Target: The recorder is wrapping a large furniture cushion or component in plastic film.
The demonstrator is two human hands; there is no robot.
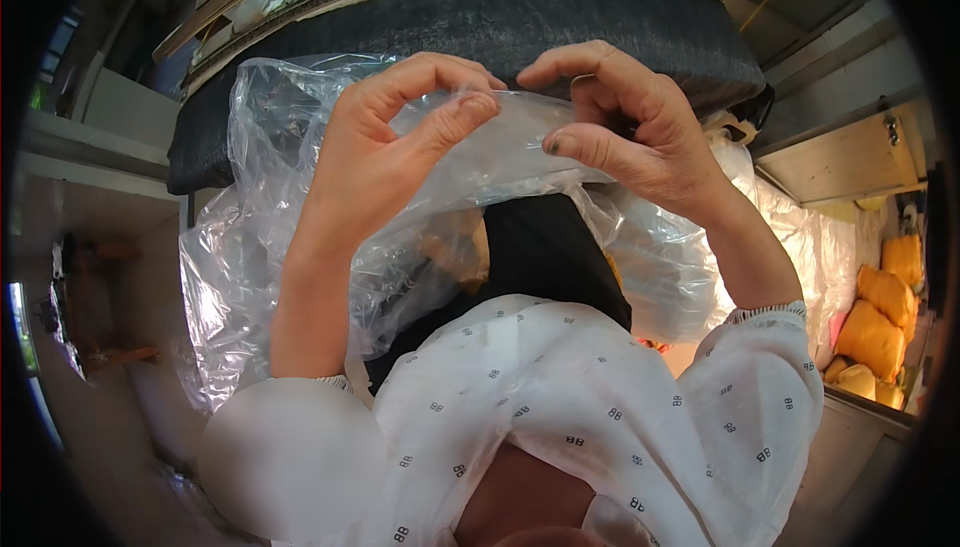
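A large sheet of clear plastic film (pixel 520 152) lies bunched across my lap and stretches between my two hands. My left hand (pixel 385 147) is bent, its thumb and fingertips close together at the film's upper edge. Opposite it, my right hand (pixel 640 137) has the forefinger and thumb apart. Its other fingers curl beside the film; whether they touch it is hard to see. More crumpled film (pixel 240 237) spreads to the left of my left forearm and hangs down there.
Beyond my hands runs a dark padded surface (pixel 480 27) with a wooden-edged frame behind it. At right lie shiny clear plastic (pixel 780 227) and several yellow-orange bundles (pixel 880 312). A wooden panel (pixel 850 152) stands at the right. Dark cloth (pixel 545 247) covers my lap.
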